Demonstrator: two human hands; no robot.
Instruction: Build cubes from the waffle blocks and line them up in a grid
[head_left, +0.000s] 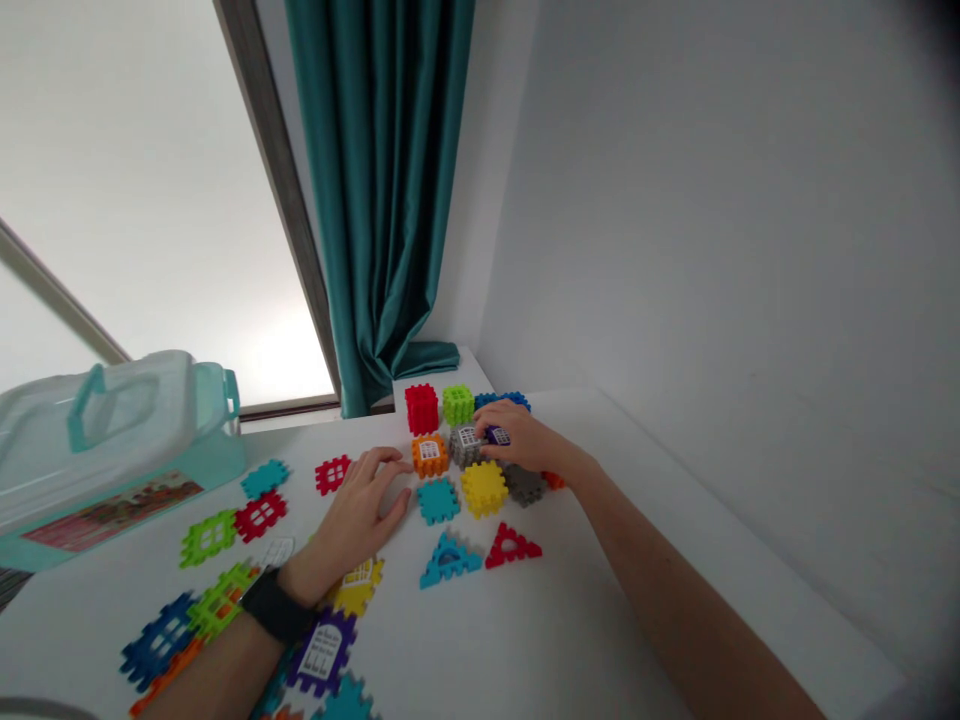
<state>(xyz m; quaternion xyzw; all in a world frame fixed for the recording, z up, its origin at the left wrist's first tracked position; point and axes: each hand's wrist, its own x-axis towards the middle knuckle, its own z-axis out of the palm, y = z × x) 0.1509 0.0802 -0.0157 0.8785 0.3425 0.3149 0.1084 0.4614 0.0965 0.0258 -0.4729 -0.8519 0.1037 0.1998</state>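
Note:
My left hand [369, 502] rests low over the white table with its fingers apart. Its fingertips come close to an orange stack of interlocking tiles [430, 456] with a white window on top, and whether they touch is unclear. At the back, my right hand [525, 440] has its thumb and fingers closed around a purple tile [498, 435] with a white window. That tile sits right beside a grey tile stack [466, 444]. Nearest in front are yellow tiles [484, 488], a light blue tile [438, 500] and dark grey tiles [524, 485], partly beneath my right hand.
Red [421, 409], lime green [458, 405] and blue [513, 400] stacks stand behind. Blue [450, 560] and red [513, 546] triangles lie in front. Several loose tiles, including a purple window tile [324, 652], surround my left forearm. A lidded turquoise box [217, 455] stands left; a wall [720, 300] rises right.

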